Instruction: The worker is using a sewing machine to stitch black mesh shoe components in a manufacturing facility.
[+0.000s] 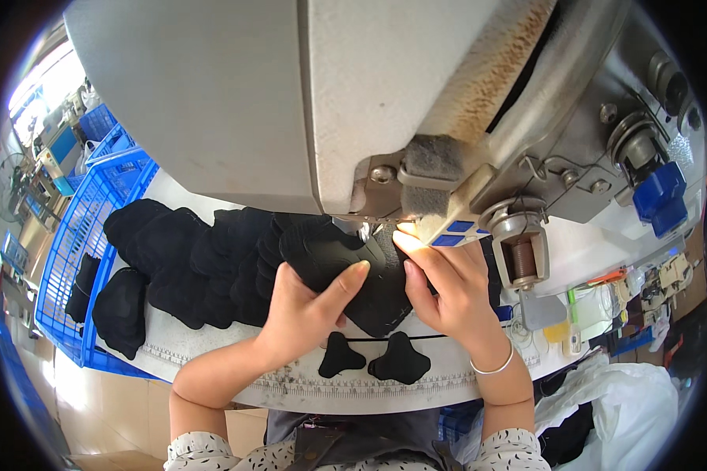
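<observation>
My left hand (310, 310) grips a black fabric piece (318, 250), thumb on top and the other fingers hidden beneath it. The piece is curved and lies just left of the sewing machine's needle area. My right hand (452, 290) is closed at the right edge of the black fabric, its thumb and forefinger close together and the forefinger tip lit by the machine's lamp. Above both hands looms the grey-white sewing machine (204, 94); its needle is largely hidden. Two small black cut pieces (401, 359) lie on the table in front of my hands.
A long heap of overlapping black pieces (204, 267) covers the table's left side, beside a blue plastic basket (63, 267). Ruler markings run along the white table's (291, 388) curved front edge. To the right are a thread spool (520, 259) and a white plastic bag (632, 400).
</observation>
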Demonstrator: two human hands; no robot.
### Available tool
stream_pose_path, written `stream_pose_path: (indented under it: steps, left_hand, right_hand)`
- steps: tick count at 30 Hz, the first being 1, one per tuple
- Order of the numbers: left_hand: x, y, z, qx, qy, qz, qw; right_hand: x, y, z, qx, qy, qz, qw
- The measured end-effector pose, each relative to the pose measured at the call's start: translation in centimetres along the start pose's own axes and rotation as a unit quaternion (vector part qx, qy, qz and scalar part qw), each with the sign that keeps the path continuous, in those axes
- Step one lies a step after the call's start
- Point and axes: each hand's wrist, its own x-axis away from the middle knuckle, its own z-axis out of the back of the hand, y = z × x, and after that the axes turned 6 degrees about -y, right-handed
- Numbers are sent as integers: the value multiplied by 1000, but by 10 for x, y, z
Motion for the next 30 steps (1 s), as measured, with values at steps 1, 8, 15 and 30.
stream_pose_path:
  steps: [1, 8, 15, 30]
  left_hand:
    - [-2, 1, 3, -2, -7, 9, 1000]
    - [-26, -5, 29, 70, -67, 33, 995]
    - [-34, -9, 37, 112, -97, 86, 985]
    - [-24, -20, 29, 91, -100, 18, 991]
  right_hand:
    - [0, 0, 0, 0, 0, -1, 1000]
    - [-3, -8, 2, 5, 7, 10, 1000]
    - [-3, -15, 3, 24, -5, -2, 1000]
    - [6, -4, -23, -333, 42, -189, 923]
